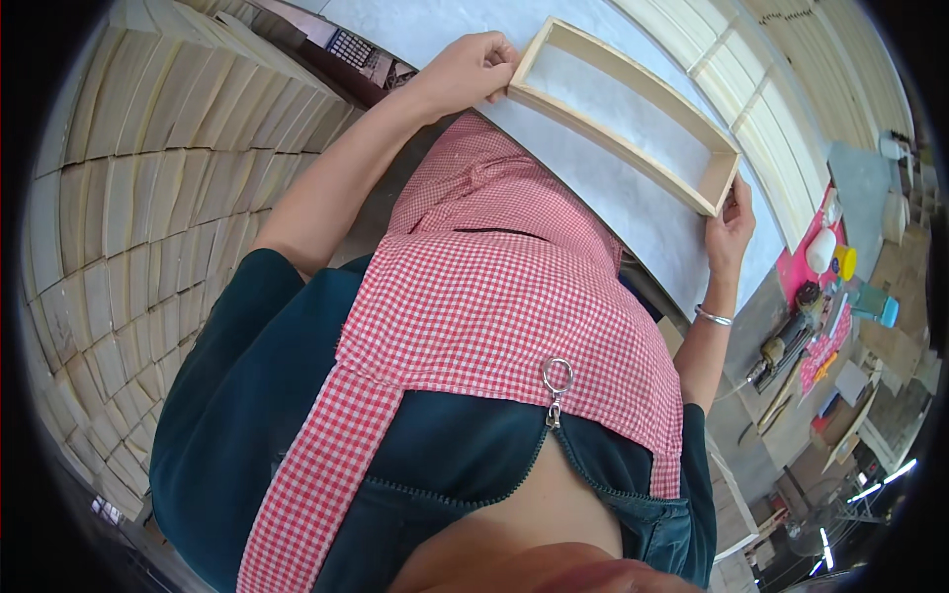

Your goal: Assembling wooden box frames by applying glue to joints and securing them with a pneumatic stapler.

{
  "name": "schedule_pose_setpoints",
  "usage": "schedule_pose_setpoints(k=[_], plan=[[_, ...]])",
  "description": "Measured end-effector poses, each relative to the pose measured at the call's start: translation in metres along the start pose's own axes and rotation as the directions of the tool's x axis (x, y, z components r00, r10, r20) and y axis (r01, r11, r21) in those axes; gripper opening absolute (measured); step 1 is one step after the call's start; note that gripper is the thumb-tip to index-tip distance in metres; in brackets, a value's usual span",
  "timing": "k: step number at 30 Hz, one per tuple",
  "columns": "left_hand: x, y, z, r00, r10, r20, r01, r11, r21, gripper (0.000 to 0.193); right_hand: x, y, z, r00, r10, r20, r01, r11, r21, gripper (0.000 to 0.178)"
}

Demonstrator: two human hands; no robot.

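A long, shallow rectangular frame of pale wood (611, 145) lies at a slant over a light grey tabletop (583, 178), whose surface shows through its open middle. My left hand (473, 71) is closed at the frame's left end, fingers curled against the near corner. At the opposite end, my right hand (730, 225) grips the near right corner, its thumb and fingers partly hidden by the wood. Whether the frame rests on the table or is slightly raised, I cannot tell.
Tall stacks of wooden pieces (188, 109) fill the left side. Beyond the frame lie rows of pale wooden strips (756, 109). To the right are a white bottle (819, 251), a clear container with a blue lid (874, 304) and a power tool (786, 341). A calculator-like keypad (353, 47) sits at upper left.
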State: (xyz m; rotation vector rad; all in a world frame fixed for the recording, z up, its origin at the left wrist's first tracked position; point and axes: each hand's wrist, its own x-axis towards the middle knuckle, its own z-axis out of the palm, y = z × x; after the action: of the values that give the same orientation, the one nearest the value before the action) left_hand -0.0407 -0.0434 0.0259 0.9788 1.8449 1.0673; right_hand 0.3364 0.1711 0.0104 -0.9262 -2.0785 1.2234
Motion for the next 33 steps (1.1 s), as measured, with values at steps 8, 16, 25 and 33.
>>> schedule_pose_setpoints(k=[8,16,25,33], plan=[[-0.009,0.007,-0.003,0.995,0.086,-0.059,-0.090,0.994,-0.067,0.028,-0.005,-0.012,0.022,0.956,-0.123,-0.268,0.110,0.992,-0.062,0.042],[-0.007,0.029,-0.006,0.995,-0.051,0.089,0.070,0.972,-0.226,0.030,-0.033,-0.034,0.016,0.978,0.096,-0.188,-0.096,0.995,0.008,0.034],[0.001,0.036,-0.021,0.958,-0.108,0.264,0.187,0.937,-0.294,0.029,-0.036,-0.027,-0.011,0.989,0.125,-0.074,-0.113,0.983,0.145,0.037],[-0.018,0.052,0.008,0.985,-0.153,-0.081,0.120,0.942,-0.313,0.028,0.036,0.073,-0.191,0.591,-0.334,-0.734,-0.501,0.562,-0.659,0.053]])
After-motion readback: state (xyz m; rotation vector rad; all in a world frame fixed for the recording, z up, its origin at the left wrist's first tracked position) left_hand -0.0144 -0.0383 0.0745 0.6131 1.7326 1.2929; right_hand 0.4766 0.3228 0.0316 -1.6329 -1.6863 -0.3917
